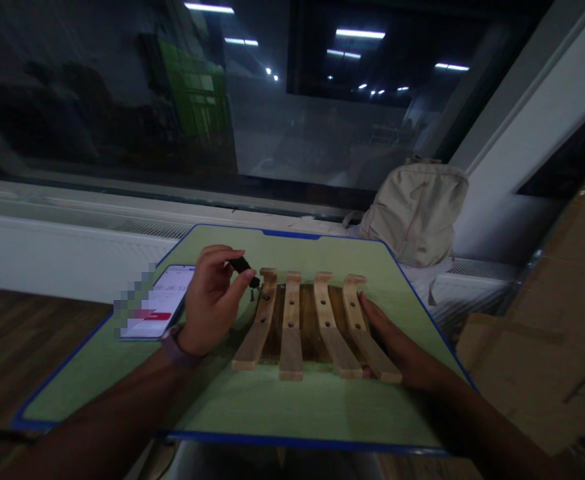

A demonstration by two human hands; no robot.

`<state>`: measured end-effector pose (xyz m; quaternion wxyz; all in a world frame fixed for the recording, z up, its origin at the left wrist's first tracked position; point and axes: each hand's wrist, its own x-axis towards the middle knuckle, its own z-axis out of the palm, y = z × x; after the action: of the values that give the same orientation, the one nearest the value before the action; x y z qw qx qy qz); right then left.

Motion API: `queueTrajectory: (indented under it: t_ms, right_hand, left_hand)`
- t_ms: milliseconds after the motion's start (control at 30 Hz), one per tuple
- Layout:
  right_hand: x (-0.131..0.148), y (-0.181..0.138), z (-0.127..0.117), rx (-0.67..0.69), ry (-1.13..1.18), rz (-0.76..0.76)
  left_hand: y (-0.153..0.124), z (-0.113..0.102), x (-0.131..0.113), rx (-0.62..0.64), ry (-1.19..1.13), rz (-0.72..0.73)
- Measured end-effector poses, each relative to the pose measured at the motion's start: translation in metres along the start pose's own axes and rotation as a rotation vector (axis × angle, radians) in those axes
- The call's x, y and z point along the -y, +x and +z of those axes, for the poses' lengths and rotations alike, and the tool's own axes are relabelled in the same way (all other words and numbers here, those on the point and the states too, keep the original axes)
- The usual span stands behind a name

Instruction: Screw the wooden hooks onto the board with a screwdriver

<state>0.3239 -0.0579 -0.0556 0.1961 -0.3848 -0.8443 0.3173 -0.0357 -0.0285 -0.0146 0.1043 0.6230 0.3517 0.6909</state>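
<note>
My left hand [216,293] is closed around a short black-handled screwdriver [242,267], which slants down to the right. Its tip reaches the upper hole of the leftmost wooden hook [258,337]. That hook is one of several curved wooden pieces, each with two dark holes, lying side by side across a brown board [307,320] as a wooden rack. My right hand [397,343] grips the rack's right side, fingers along the outermost wooden piece [372,343]; part of this hand is hidden under the rack. A small dark screw-like piece [252,295] shows beside the screwdriver tip.
The rack lies on a pale green table [317,407] with a blue edge. A lit phone [165,300] rests left of my left hand. Beyond the table are a beige backpack [417,207], a white radiator [62,247] and a dark window. Cardboard [537,320] stands at the right.
</note>
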Motion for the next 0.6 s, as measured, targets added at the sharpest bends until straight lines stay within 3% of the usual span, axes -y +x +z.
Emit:
queueTrajectory:
  t_ms: [200, 333, 467, 600]
  right_hand:
    - [-0.0009, 0.0002, 0.0019, -0.017, 0.007, -0.008]
    - [-0.0026, 0.0001, 0.0019, -0.01, 0.006, -0.031]
    - [-0.0058, -0.0002, 0.0015, -0.007, 0.016, -0.032]
    - [-0.006, 0.0002, 0.0016, -0.009, 0.019, -0.033]
  left_hand:
    - [-0.0023, 0.0042, -0.0042, 0.024, -0.072, -0.1]
    - [-0.0023, 0.0045, -0.0045, 0.064, -0.108, -0.061]
    - [-0.0008, 0.0016, -0.0014, 0.003, 0.006, 0.026]
    - [-0.0022, 0.0031, -0.003, 0.012, 0.001, -0.049]
